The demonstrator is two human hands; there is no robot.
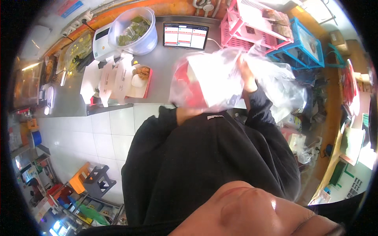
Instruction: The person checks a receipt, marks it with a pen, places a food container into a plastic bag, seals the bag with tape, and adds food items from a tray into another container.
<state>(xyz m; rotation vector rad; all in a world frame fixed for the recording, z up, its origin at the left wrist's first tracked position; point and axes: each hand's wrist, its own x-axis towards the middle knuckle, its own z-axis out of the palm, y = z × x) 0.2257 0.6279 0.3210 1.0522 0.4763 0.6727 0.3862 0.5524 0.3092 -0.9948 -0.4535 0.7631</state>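
Note:
In front of my chest, above the near edge of the counter, is a clear plastic bag (220, 78) with red and white boxes inside. My right hand (247, 76) is closed on the gathered plastic at the bag's right side, and loose plastic spreads out to the right, smeared by motion. At the bag's near lower edge is my left hand (189, 114), against its underside; the fingers are hidden behind the bag. Left of the bag, an open red and white takeaway box (148, 88) holds fried food (142, 72) and a white round item (138, 82).
Open white cartons (112, 80) stand on the metal counter (163, 78). Behind are a translucent tub (147, 43) of green-wrapped packets, a white machine (103, 44) and a tablet (186, 35). Pink (236, 33) and blue (305, 43) plastic racks fill the back right. Stools (99, 181) stand on the tiled floor.

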